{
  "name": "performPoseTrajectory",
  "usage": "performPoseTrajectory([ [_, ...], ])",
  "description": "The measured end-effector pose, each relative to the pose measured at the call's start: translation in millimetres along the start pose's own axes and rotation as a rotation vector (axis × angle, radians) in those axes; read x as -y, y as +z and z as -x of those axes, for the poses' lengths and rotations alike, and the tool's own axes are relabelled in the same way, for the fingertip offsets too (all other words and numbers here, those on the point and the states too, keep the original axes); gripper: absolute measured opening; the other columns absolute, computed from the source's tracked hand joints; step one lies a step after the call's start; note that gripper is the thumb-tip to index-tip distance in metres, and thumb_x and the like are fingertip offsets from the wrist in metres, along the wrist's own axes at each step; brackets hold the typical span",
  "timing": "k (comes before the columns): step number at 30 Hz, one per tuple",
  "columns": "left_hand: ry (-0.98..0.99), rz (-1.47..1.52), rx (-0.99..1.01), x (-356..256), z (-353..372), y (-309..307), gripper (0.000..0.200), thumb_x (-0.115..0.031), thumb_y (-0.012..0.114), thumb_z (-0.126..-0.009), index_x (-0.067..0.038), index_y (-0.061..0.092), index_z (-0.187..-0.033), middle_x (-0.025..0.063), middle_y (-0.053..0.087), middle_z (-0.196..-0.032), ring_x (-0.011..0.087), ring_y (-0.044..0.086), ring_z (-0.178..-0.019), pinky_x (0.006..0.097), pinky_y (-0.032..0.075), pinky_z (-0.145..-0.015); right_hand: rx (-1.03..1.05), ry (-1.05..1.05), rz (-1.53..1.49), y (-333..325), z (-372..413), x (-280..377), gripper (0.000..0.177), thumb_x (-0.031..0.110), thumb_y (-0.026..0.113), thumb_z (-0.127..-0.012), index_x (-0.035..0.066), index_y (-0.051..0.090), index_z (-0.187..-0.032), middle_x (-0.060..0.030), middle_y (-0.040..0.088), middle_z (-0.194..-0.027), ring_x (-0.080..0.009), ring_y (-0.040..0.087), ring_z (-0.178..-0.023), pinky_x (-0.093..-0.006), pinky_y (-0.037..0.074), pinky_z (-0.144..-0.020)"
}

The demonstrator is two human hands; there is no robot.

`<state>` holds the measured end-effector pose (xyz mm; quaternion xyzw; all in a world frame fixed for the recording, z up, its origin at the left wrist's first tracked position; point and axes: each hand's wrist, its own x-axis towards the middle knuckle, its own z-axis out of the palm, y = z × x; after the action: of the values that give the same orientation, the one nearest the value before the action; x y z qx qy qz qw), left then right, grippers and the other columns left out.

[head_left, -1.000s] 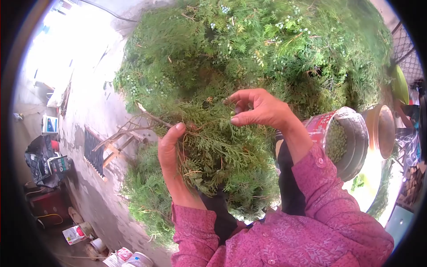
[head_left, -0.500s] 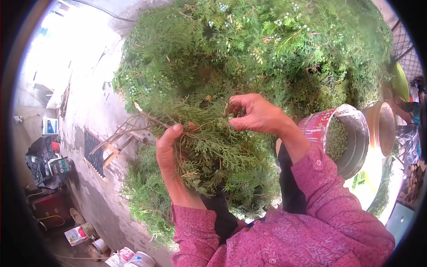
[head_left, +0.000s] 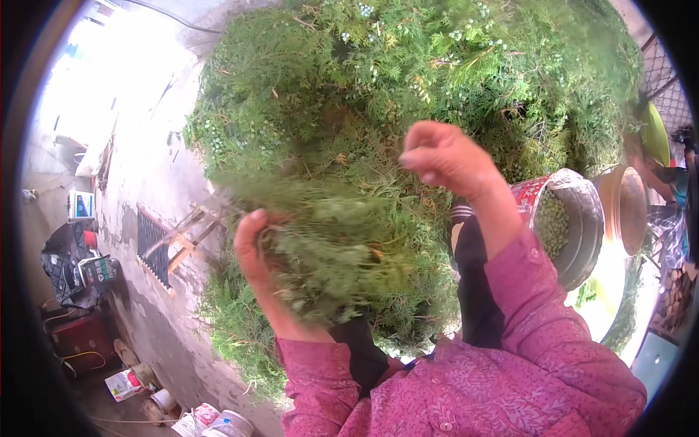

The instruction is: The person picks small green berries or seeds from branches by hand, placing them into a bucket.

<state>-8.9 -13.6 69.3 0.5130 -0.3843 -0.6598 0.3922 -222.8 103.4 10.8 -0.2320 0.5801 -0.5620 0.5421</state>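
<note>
My left hand is closed around the stems of a leafy evergreen branch, whose sprays are smeared by motion. Its bare twigs stick out on the left side of my hand. My right hand hangs above and to the right of the branch, apart from it. Its fingers are curled together, and whatever they may hold is hidden. Behind both hands rises a big heap of cut evergreen branches with pale bluish cones among the leaves. To the right, a red and white bucket holds many small green cones.
Beyond the bucket stands a brownish tub. A rough plastered wall runs along the left, with a dark bag and white pails near it. Wire mesh is at the far right.
My right hand has pulled away from the branch, up and to the right. My left hand has shifted slightly left with the branch, which is now blurred.
</note>
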Motion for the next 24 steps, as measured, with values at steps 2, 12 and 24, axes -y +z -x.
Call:
performPoseTrajectory([
  [2,-0.173,0.181,0.035,-5.0,-12.8,-8.2,0.023,-0.018,0.055,-0.075,0.001,0.059,-0.087,0.0174,0.064,-0.084,0.0274,0.064,-0.071,0.0383,0.055,-0.065,0.0,-0.092,-0.378,-17.6,2.2,-1.0,0.012,0.012,0.064,-0.08,0.006,0.057,-0.088,-0.0061,0.059,-0.073,-0.005,0.05,-0.053,-0.0144,0.037,-0.041],
  [12,-0.321,0.467,0.244,10.5,-39.3,-25.9,0.018,-0.014,0.053,-0.077,-0.001,0.062,-0.085,0.014,0.066,-0.082,0.0257,0.065,-0.071,0.04,0.056,-0.066,0.178,-0.048,-0.279,13.8,-3.2,-7.8,0.016,0.019,0.066,-0.08,0.005,0.06,-0.087,-0.0003,0.059,-0.072,-0.0047,0.051,-0.053,-0.0163,0.036,-0.043],
  [24,-0.231,0.29,0.266,17.4,-39.4,-14.5,0.016,-0.012,0.053,-0.079,0.0,0.058,-0.087,0.0134,0.063,-0.077,0.0239,0.064,-0.062,0.0363,0.057,-0.054,0.024,-0.103,0.02,35.6,-5.1,-1.1,0.027,0.026,0.071,-0.075,0.003,0.064,-0.088,0.0053,0.056,-0.07,-0.0012,0.045,-0.058,-0.0184,0.035,-0.051],
])
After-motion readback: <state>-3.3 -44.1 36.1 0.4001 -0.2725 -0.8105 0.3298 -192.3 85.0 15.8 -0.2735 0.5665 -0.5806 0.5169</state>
